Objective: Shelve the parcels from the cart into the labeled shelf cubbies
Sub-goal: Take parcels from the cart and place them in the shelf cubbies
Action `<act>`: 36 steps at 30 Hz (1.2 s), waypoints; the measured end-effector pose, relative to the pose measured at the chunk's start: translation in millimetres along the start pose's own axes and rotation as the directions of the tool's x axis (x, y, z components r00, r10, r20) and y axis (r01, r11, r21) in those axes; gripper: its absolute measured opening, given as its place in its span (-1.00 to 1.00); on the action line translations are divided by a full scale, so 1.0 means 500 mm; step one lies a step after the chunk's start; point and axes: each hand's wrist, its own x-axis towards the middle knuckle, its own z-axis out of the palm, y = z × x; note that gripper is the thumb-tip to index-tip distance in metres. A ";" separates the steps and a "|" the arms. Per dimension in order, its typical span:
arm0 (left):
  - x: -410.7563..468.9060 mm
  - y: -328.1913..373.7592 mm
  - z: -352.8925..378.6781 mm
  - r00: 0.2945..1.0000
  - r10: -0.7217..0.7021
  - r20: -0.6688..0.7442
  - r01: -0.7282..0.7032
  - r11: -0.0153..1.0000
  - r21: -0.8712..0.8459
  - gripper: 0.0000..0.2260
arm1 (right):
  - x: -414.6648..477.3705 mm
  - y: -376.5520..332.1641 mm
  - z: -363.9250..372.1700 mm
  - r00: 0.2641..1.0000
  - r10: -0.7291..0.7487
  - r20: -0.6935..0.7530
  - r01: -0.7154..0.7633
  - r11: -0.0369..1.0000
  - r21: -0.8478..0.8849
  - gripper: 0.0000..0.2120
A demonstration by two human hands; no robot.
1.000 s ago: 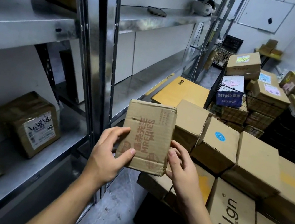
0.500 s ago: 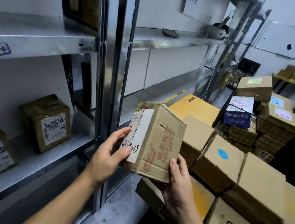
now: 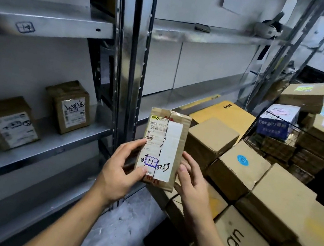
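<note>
**Label up, code check before the shelf**

The parcel (image 3: pixel 166 145) is held up in the air, right in front of the steel post of the shelf (image 3: pixel 80 141), between the rack and the heap of boxes (image 3: pixel 239 170) on the right. The left hand (image 3: pixel 120 174) pinches its lower left corner, thumb on the label (image 3: pixel 153 140) and fingers behind. The right hand (image 3: pixel 193 188) clamps the lower right edge.

It's a small brown cardboard box, taped down the middle and standing on end. The white label faces us with a blue-boxed handwritten mark and some scrawled digits.

The step now, I'd say, is the read: match that boxed mark against the inked mark (image 3: pixel 25 27) on the front edge of the upper shelf board. Keep the left thumb off the writing, hold the box square, and confirm before reaching.

Two shelved parcels (image 3: pixel 69 107) already stand near the lower board's front edge, labels outward. Worth copying.
</note>
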 end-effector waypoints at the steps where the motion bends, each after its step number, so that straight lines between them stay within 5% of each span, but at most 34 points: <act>1: -0.011 0.004 0.001 1.000 0.006 -0.017 -0.006 1.000 0.027 -0.47 | -0.008 -0.002 -0.001 0.998 0.012 0.054 -0.012 1.000 0.009 -0.64; 12: -0.145 0.058 -0.075 0.973 0.013 -0.231 0.049 0.965 0.259 -0.46 | -0.051 0.004 0.120 0.967 0.023 0.254 -0.034 0.999 0.039 -0.27; 25: -0.444 0.143 -0.396 0.823 0.028 -0.567 0.275 0.854 0.442 -0.50 | -0.233 -0.061 0.499 0.797 -0.126 0.591 0.043 0.987 0.152 -0.37; 30: -0.620 0.228 -0.568 0.757 0.051 -0.651 0.455 0.673 0.583 -0.51 | -0.365 -0.125 0.677 0.708 -0.184 0.682 0.022 0.971 0.239 -0.34; 36: -0.868 0.346 -0.758 0.709 0.053 -0.703 0.670 0.262 0.695 -0.53 | -0.569 -0.211 0.872 0.609 -0.293 0.737 0.066 0.945 0.321 -0.39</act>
